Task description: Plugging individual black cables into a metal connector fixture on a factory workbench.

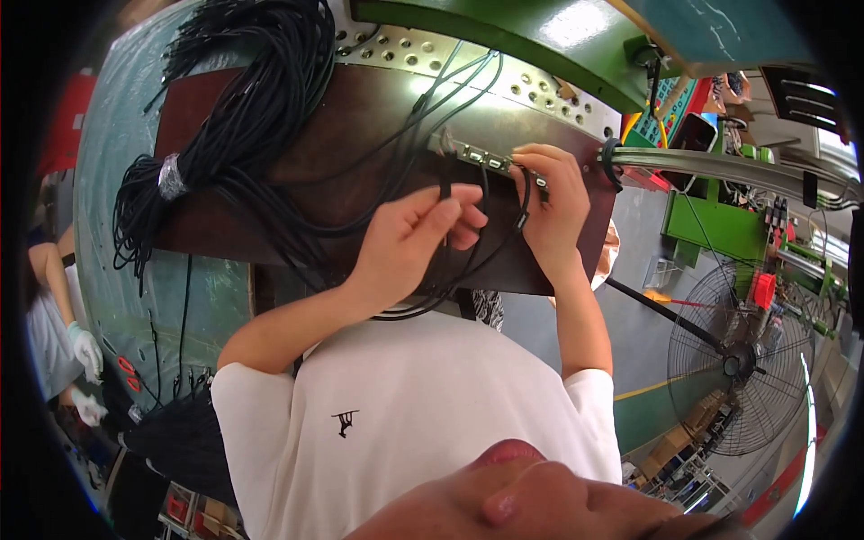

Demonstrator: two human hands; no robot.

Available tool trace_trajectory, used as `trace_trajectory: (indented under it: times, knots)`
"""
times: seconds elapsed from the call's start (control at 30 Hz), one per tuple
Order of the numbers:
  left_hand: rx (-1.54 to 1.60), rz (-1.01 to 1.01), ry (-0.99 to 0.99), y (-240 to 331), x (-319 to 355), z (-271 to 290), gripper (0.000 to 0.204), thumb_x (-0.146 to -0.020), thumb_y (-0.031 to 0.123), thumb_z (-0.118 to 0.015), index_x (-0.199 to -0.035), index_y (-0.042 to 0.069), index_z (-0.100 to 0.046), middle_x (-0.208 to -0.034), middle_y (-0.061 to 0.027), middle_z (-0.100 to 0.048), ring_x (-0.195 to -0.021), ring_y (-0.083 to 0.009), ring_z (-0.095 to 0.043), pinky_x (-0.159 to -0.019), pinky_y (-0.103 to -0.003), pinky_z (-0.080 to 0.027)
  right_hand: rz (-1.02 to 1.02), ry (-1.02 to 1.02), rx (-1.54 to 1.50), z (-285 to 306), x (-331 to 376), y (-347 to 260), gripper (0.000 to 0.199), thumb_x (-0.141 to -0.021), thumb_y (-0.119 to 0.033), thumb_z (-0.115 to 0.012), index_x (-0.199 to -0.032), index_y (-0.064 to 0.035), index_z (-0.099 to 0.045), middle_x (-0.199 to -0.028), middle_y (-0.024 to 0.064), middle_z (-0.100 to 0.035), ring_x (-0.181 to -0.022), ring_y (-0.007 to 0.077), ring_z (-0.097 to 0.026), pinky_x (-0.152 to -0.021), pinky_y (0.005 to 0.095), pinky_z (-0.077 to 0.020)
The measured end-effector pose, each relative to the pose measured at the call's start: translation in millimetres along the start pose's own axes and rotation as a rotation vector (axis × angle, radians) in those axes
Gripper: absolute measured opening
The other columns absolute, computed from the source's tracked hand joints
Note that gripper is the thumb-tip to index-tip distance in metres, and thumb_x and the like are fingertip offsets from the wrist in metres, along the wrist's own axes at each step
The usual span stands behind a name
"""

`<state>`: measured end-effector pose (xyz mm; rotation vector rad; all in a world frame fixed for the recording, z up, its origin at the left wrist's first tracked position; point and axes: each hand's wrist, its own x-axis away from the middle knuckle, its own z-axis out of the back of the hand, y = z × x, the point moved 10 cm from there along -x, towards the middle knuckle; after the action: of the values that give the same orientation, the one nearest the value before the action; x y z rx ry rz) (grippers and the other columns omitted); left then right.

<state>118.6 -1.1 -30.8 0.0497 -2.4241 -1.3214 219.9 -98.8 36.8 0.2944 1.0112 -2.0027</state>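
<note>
A narrow metal bar with small slots lies on the dark brown board, and black cable ends sit along it. My left hand is closed in a pinch on a black cable just below the bar's left end. At the bar's right end, my right hand has its fingers curled over the metal, with another black cable running down beside them. Its thumb is partly hidden. Several cables loop down from the bar toward my chest.
A thick bundle of black cables, tied with a silvery wrap, covers the board's left side. Behind stand a perforated metal plate and a green machine beam. A large fan is at right; a co-worker's gloved hand shows at left.
</note>
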Motion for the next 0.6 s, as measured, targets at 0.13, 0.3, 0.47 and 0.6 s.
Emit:
trace_trajectory:
  times: [0.13,0.3,0.47,0.6]
  knots:
    - [0.234,0.172,-0.09,0,0,-9,0.033,-0.101,0.027,-0.042,-0.126,0.007,-0.052,-0.069,-0.0025,-0.055,-0.055,-0.0072,-0.047,-0.052,-0.019,-0.038,-0.055,-0.093,0.035,-16,12,0,0.014,-0.077,0.0,-0.066,-0.089,-0.005,-0.059,-0.093,0.0077,-0.064,-0.088,0.0284,-0.06,-0.074,0.0368,-0.0492]
    - [0.289,0.248,-0.116,-12,-6,-16,0.029,-0.102,0.029,-0.039,-0.114,0.007,-0.055,-0.058,0.0037,-0.043,-0.047,-0.0029,-0.034,-0.043,-0.019,-0.026,-0.027,-0.19,0.18,-25,-1,-7,0.016,-0.076,-0.003,-0.066,-0.088,-0.006,-0.057,-0.092,0.0059,-0.063,-0.086,0.0274,-0.06,-0.071,0.0375,-0.0494]
    - [0.292,0.334,-0.112,-17,-7,-23,0.03,-0.101,0.028,-0.038,-0.099,0.004,-0.056,-0.054,0.0032,-0.037,-0.045,-0.0044,-0.026,-0.042,-0.021,-0.022,0.109,-0.094,0.188,-9,2,-7,0.022,-0.074,-0.002,-0.066,-0.095,-0.0068,-0.061,-0.092,0.0056,-0.062,-0.086,0.0263,-0.06,-0.071,0.0366,-0.0497]
    - [0.243,0.462,-0.235,-16,5,-45,0.036,-0.1,0.029,-0.036,-0.091,0.002,-0.057,-0.056,-0.0043,-0.051,-0.044,-0.009,-0.04,-0.043,-0.023,-0.034,0.359,-0.061,0.165,9,3,-55,0.031,-0.071,0.0,-0.067,-0.101,-0.0049,-0.063,-0.091,0.009,-0.062,-0.082,0.0275,-0.06,-0.071,0.0367,-0.0482]
